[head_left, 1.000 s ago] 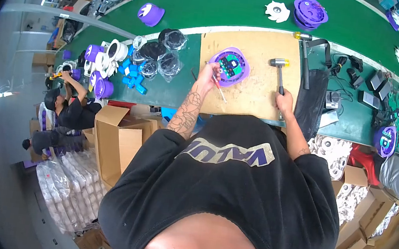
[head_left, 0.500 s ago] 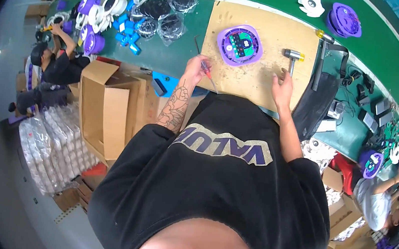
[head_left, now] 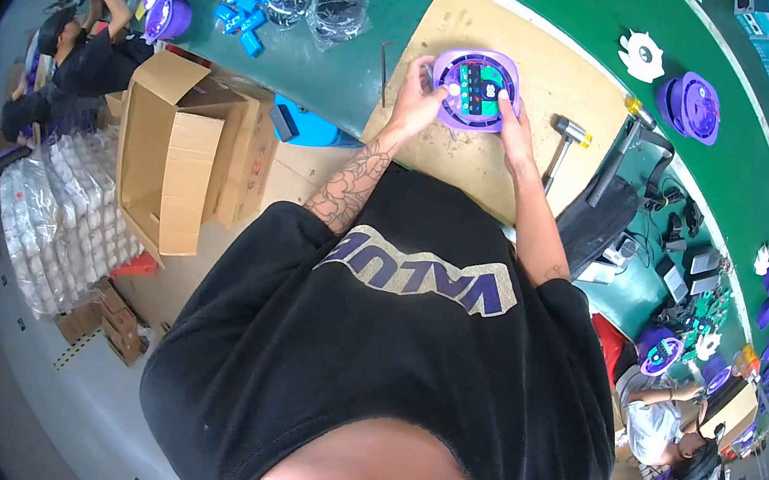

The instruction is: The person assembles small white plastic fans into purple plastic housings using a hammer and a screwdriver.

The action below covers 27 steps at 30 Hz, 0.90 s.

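My left hand [head_left: 416, 106] grips the left side of a purple rounded-square plastic housing [head_left: 446, 57], thumb on its top. On the opposite side, my right hand [head_left: 516, 133] holds the same housing, its thumb near the inner rim. A green circuit board [head_left: 468, 96] with dark parts shows inside the housing. The fingers beneath the housing are hidden. A thin dark hooked tool [head_left: 384, 75] lies left of my left hand. Right of my right hand rests a mallet [head_left: 571, 131] with a yellow end and metal shaft.
The tan work board [head_left: 443, 160] lies on a green table. Bagged black round parts [head_left: 339, 13] and blue blocks [head_left: 241, 3] sit at left. A black-handled hammer [head_left: 616, 159] lies at right, near purple housings [head_left: 689, 107]. An open cardboard box [head_left: 185, 165] stands left; co-workers are on both sides.
Both hands have moved forward onto the purple housing and now grip it. The red-handled screwdriver from my left hand no longer shows. The whole view has also shifted.
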Available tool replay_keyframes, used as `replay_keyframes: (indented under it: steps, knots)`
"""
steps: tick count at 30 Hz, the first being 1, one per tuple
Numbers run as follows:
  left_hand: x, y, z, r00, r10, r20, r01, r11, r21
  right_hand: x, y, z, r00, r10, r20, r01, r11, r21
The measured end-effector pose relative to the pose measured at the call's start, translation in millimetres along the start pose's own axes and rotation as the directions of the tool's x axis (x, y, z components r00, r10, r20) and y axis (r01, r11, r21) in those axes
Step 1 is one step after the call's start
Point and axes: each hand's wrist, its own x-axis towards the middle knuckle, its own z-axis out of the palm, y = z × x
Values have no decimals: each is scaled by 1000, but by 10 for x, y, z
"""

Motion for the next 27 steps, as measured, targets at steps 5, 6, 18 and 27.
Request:
replay_keyframes:
  steps: [5,6,18,27]
  knots:
    - [138,144,174,996,-46,-77,47,999,18,43,-2,40,999,14,-35,-9,992,125]
    - [181,174,193,996,-46,-83,53,995,88,27,18,63,999,-27,-47,34,987,155]
    - [-61,571,149,1000,17,-23,-18,998,-58,-438,-227,125,912,-348,-216,352,936,-22]
    - [-546,1258,-20,990,101,97,-94,993,-76,-960,-605,11,945,-254,-207,312,890,333]
